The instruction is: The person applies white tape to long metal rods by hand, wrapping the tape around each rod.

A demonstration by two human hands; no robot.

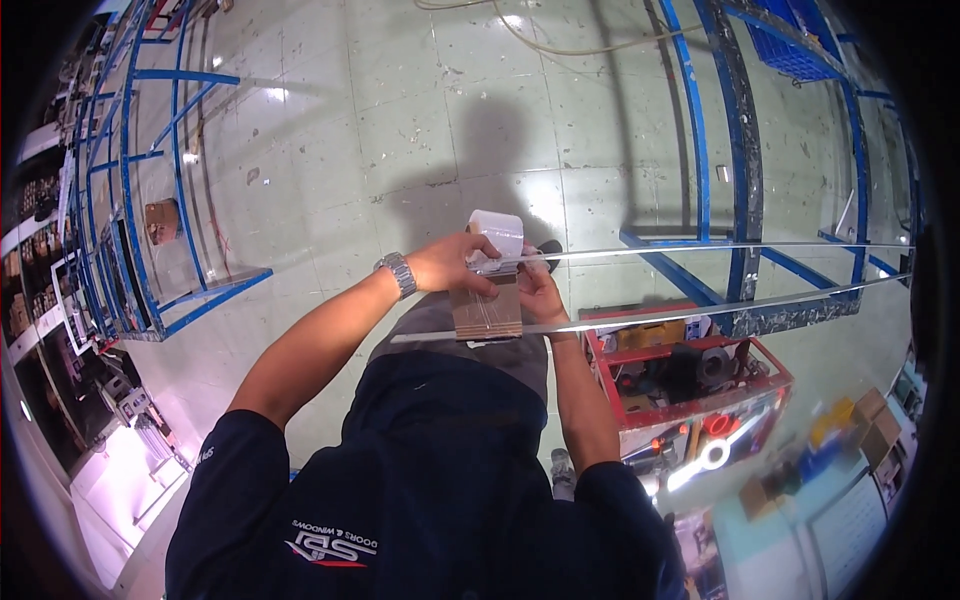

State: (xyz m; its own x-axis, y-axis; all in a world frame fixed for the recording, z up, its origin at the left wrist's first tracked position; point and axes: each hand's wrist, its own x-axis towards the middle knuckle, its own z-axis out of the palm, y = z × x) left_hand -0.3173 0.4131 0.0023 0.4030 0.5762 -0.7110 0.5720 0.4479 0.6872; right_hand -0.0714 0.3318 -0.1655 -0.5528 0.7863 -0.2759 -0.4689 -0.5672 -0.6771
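We are pinching the white tape roll (497, 232) with the left hand (452, 263) fingers; the right hand (537, 290) grips the cardboard pad (487, 310) on the glass pane (700, 312) edge; taping just begun

1. Floor (400, 110): pale green tiles, glossy, scuffed and speckled.
2. Blue metal rack frame (150, 200): at left, open shelves, standing on the floor.
3. Small brown cardboard piece (162, 220): inside the left frame.
4. Blue metal frame (740, 150): at right, upright bars with worn paint.
5. Blue plastic crate (790, 45): top right, on that frame.
6. Red tool tray (690, 375): lower right, holding dark tools.
7. Pale cable (560, 45): lying across the floor at top.
8. Cardboard boxes (875, 420): far right edge.
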